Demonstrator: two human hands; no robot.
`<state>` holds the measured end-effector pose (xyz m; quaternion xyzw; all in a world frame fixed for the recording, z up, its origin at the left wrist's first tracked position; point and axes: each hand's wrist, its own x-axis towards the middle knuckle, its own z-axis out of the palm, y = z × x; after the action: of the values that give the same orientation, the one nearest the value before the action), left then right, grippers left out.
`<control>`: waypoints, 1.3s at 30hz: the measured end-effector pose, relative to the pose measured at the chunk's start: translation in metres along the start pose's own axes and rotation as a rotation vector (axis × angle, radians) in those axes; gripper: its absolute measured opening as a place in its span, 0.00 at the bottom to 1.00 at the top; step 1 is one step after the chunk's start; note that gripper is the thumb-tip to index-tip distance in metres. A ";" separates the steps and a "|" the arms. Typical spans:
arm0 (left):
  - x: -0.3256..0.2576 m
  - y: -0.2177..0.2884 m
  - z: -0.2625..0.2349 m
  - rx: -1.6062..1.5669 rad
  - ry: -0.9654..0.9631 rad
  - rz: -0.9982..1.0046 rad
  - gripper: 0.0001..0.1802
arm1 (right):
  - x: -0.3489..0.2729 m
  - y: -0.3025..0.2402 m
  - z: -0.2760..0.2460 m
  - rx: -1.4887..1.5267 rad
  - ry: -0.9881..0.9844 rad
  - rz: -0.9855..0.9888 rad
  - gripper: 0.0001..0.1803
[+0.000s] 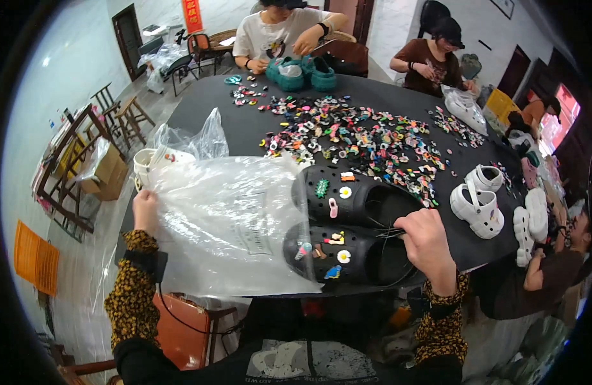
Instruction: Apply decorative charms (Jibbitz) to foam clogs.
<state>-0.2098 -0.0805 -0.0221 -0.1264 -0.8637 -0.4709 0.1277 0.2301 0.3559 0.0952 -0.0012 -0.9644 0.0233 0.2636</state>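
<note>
At the table's near edge, a pair of black clogs (357, 199) decorated with small charms lies with its toes pointing left. The toe ends are just inside the mouth of a clear plastic bag (219, 221). My left hand (145, 210) pinches the bag's far left end and holds it stretched out flat. With closed fingers my right hand (427, 242) grips the clogs at their heel end, where thin dark cords or straps show. Printing on the bag is faint. Behind the bag, white clogs (161, 159) are partly covered by it.
Loose colourful shoe charms (366, 138) spread across the middle of the black table (193, 106). White clogs (477, 205) stand at the right. Across the table a person handles teal clogs (302, 74); other people sit along the right side. A red-brown stool (187, 333) is near my left.
</note>
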 end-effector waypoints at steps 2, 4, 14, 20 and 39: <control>0.006 -0.020 -0.022 -0.035 0.012 0.001 0.09 | -0.005 0.007 -0.005 -0.020 0.031 0.041 0.15; 0.005 -0.037 -0.028 -0.014 -0.002 0.006 0.09 | -0.005 0.013 -0.008 -0.038 0.056 0.075 0.14; -0.051 0.027 -0.035 -0.327 -0.506 -0.518 0.22 | -0.034 0.026 -0.035 -0.082 0.218 0.275 0.11; -0.064 0.081 -0.015 -0.675 -0.585 -0.628 0.12 | -0.047 0.030 -0.054 0.037 0.381 0.425 0.12; -0.019 0.191 0.037 0.323 0.188 0.826 0.24 | -0.013 -0.033 0.014 0.425 0.559 0.608 0.11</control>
<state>-0.1309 0.0487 0.1008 -0.3957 -0.7880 -0.2489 0.4007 0.2343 0.3225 0.0776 -0.2361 -0.7860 0.2952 0.4893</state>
